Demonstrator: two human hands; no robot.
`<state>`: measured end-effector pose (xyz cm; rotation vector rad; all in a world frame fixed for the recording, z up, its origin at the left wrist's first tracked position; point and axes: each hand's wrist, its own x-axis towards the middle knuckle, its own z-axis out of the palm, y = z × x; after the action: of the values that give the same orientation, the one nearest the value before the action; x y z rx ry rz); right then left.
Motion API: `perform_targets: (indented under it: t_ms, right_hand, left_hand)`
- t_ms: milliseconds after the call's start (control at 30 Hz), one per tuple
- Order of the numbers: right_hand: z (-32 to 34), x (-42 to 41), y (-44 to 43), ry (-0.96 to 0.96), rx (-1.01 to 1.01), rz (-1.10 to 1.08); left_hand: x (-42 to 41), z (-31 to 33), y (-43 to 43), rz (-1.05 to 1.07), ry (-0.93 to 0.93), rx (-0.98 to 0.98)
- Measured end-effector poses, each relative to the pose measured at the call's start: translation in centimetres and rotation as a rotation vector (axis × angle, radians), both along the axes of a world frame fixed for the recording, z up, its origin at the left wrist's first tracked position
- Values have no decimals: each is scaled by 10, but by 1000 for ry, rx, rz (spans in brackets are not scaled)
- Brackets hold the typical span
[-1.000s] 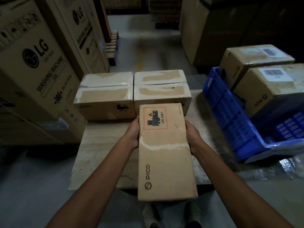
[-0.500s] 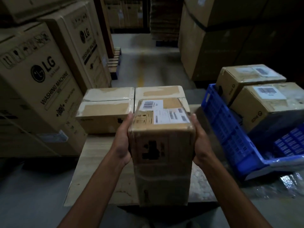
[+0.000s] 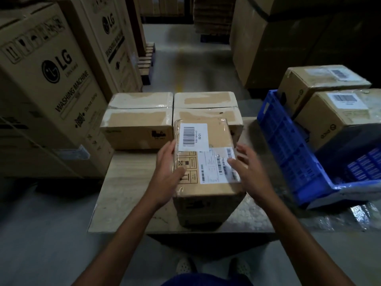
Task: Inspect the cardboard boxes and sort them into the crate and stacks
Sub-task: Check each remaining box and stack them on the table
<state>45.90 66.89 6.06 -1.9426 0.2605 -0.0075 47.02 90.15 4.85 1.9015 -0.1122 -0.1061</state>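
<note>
Gripping the left edge of a box (image 3: 206, 190), the left hand (image 3: 167, 172) lays its thumb on top and its fingers down the side; the right hand (image 3: 249, 170) is blurred, its fingers straight and spread at the box's right edge, thumb on the white label; the box stands at the near edge of the table (image 3: 127, 182), barcode face up; four taped boxes (image 3: 140, 120) sit packed together at the table's far edge; right of the table a blue crate (image 3: 288, 151) tilts, with two stickered boxes (image 3: 334, 112) inside it; tall washing-machine cartons (image 3: 47, 79) stand left of the table.
</note>
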Motion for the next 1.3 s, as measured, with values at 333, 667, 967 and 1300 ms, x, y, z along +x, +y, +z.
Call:
perform_targets:
  t_ms: [333, 667, 967, 1300]
  right_hand:
    - [38, -7, 28, 75, -830, 545]
    - [40, 29, 31, 6, -906, 510]
    - [41, 58, 41, -36, -926, 347]
    - [38, 53, 59, 176, -879, 259]
  left_hand:
    - [7, 19, -10, -441, -143, 1040]
    - [48, 19, 0, -469, -191, 987]
    - [67, 2, -8, -168, -348, 597]
    - [60, -2, -54, 9, -144, -249]
